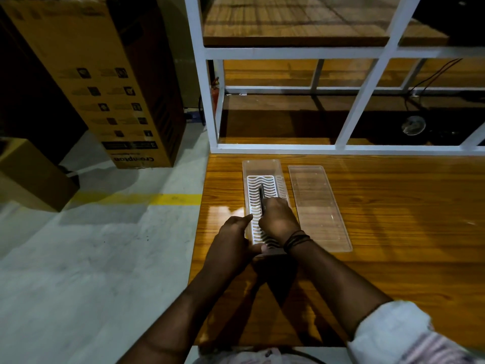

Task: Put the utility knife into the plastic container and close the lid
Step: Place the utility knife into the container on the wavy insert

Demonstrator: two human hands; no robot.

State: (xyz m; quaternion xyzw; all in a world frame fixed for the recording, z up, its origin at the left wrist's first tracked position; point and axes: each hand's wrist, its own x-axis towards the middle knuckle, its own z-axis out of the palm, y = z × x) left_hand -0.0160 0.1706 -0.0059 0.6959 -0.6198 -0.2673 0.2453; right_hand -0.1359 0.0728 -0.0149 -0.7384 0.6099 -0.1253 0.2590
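A long clear plastic container with a white wavy grid insert lies on the wooden table, lengthwise away from me. The dark utility knife lies inside on the grid; only its far end shows beyond my fingers. My right hand is inside the container, fingers closed on the knife. My left hand grips the container's near left wall and corner. The clear lid lies flat on the table, just right of the container.
The wooden table stretches to the right. A white metal frame with glass panels stands along the table's far edge. Left of the table is grey floor with a yellow line and cardboard boxes.
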